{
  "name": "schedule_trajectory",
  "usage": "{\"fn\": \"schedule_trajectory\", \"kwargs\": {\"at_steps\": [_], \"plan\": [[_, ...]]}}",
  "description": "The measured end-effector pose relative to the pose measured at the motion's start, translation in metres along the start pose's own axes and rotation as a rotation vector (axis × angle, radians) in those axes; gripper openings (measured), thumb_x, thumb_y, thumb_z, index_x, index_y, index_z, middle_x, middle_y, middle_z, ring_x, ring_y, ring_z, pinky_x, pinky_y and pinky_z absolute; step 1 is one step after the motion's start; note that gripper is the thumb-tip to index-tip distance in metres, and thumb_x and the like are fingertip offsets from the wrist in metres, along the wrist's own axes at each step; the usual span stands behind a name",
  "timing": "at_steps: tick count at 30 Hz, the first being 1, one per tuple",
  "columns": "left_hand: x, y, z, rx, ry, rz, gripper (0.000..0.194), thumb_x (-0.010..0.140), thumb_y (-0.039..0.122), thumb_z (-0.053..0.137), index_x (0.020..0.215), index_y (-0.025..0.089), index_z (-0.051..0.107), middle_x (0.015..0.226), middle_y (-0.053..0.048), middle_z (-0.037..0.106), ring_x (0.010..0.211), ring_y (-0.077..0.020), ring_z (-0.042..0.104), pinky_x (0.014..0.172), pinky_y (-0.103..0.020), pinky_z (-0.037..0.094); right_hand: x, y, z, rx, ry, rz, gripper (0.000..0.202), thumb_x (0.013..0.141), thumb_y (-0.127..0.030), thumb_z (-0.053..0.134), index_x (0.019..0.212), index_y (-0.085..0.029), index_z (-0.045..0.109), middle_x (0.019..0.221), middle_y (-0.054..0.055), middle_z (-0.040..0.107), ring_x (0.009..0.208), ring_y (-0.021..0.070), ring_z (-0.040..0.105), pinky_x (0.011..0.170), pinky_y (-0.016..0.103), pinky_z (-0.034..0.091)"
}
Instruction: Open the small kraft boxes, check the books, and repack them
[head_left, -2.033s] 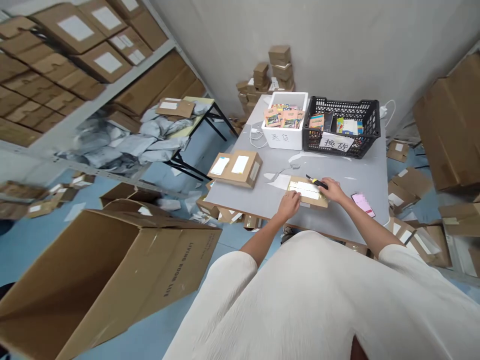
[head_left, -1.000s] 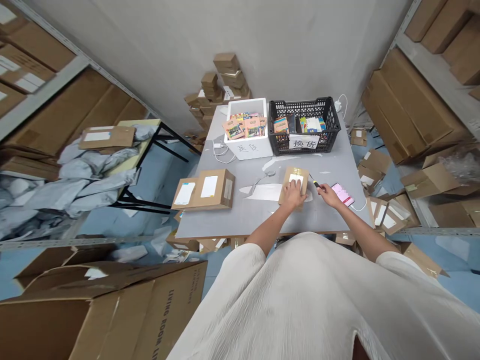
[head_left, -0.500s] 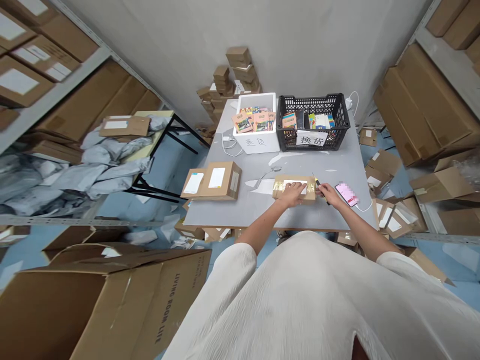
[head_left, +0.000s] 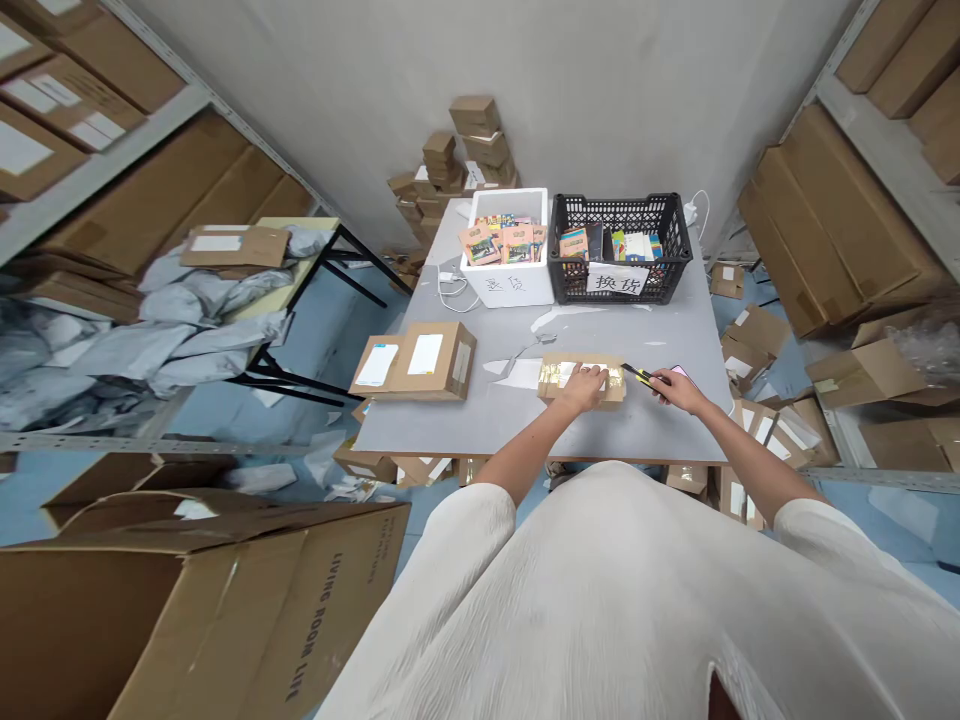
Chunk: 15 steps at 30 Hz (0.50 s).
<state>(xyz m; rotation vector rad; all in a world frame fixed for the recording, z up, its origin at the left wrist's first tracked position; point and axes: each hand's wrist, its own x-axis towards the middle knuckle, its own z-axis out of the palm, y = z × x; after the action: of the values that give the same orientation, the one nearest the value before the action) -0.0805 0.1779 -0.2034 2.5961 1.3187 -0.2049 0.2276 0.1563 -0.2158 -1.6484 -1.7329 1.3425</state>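
A small taped cardboard box (head_left: 553,377) lies on the grey table (head_left: 487,425) in front of me. My left hand (head_left: 582,386) rests on top of it with the fingers stretched out, covering part of a white label. My right hand (head_left: 673,390) is wrapped round a black and yellow utility knife (head_left: 642,377). The knife's tip points left, close to the box's right end. Behind my right hand lies a phone (head_left: 684,374), mostly hidden by it.
Two labelled cardboard boxes (head_left: 427,362) sit at the table's left. At the back stand a white foam bin (head_left: 517,290) of booklets and a black crate (head_left: 667,285). A large open carton (head_left: 247,610) is at lower left; shelves flank both sides.
My right hand has drawn slightly away to the right and turned, so the knife lies flatter and the hand now covers the phone. My left hand stays on the box.
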Motion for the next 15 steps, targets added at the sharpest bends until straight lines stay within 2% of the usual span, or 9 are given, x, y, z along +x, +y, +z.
{"fn": "schedule_trajectory", "kwargs": {"at_steps": [4,9,15], "plan": [[-0.001,0.001,0.007,0.007,0.031,-0.003,0.073,0.086,0.027,0.084,0.15,0.021,0.052,0.147,-0.017,0.064,0.136,-0.0334,0.066,0.132,-0.051,0.027,0.0,-0.007,-0.018,-0.115,-0.06,-0.045,0.039,0.099,-0.058,0.069,0.115,-0.023,0.072,0.091,0.004,0.078,0.068,0.0172,0.073,0.068,0.028,0.057],[0.0,0.002,0.009,0.016,0.044,0.006,0.065,0.084,0.027,0.084,0.143,0.02,0.057,0.143,-0.017,0.064,0.136,-0.0335,0.064,0.132,-0.05,0.027,0.012,-0.021,-0.03,-0.4,-0.125,-0.123,0.035,0.104,-0.05,0.061,0.12,-0.025,0.08,0.095,0.004,0.081,0.079,0.0218,0.076,0.078,0.031,0.055],[-0.004,0.002,0.009,-0.006,0.053,0.005,0.061,0.087,0.027,0.083,0.142,0.02,0.057,0.144,-0.017,0.063,0.132,-0.0319,0.066,0.133,-0.05,0.027,0.033,-0.039,-0.036,-0.763,-0.209,-0.223,0.039,0.108,-0.043,0.052,0.128,-0.027,0.08,0.117,0.01,0.083,0.101,0.0276,0.073,0.081,0.032,0.049]]}}
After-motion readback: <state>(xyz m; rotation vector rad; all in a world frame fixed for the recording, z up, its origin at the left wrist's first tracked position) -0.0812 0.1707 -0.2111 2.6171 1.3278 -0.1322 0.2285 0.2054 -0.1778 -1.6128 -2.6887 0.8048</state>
